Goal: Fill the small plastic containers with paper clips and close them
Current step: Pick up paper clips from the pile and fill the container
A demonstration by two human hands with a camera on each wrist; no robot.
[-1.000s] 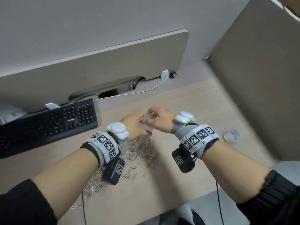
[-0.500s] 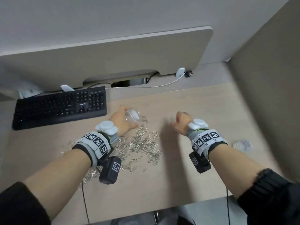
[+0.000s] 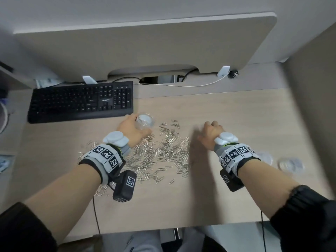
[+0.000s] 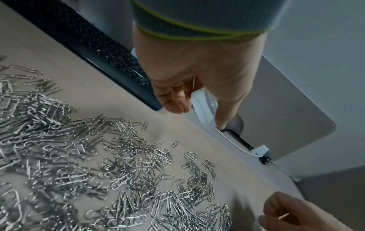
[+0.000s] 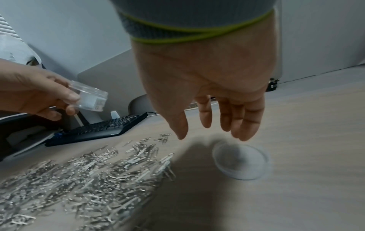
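My left hand [image 3: 135, 127] grips a small clear plastic container [image 3: 145, 121], lidless and tilted, just off the keyboard's right end. In the left wrist view the container [image 4: 203, 104] sits between thumb and fingers. A wide scatter of silver paper clips [image 3: 163, 150] covers the desk between my hands. My right hand [image 3: 211, 129] hovers open at the pile's right edge, holding nothing. Under its hanging fingers [image 5: 245, 125] a round clear lid [image 5: 242, 161] lies flat on the desk. The head view hides that lid behind the hand.
A black keyboard [image 3: 81, 100] lies at the back left, a white cable [image 3: 181, 85] runs along the back, and a grey partition stands behind. Two blurred clear plastic pieces [image 3: 264, 157] [image 3: 291, 164] rest right of my right wrist. The desk's front edge is near my elbows.
The hands were together on the container and have come apart. My left hand carried the container toward the keyboard; my right hand moved right, uncurled, and a lid now lies beneath it.
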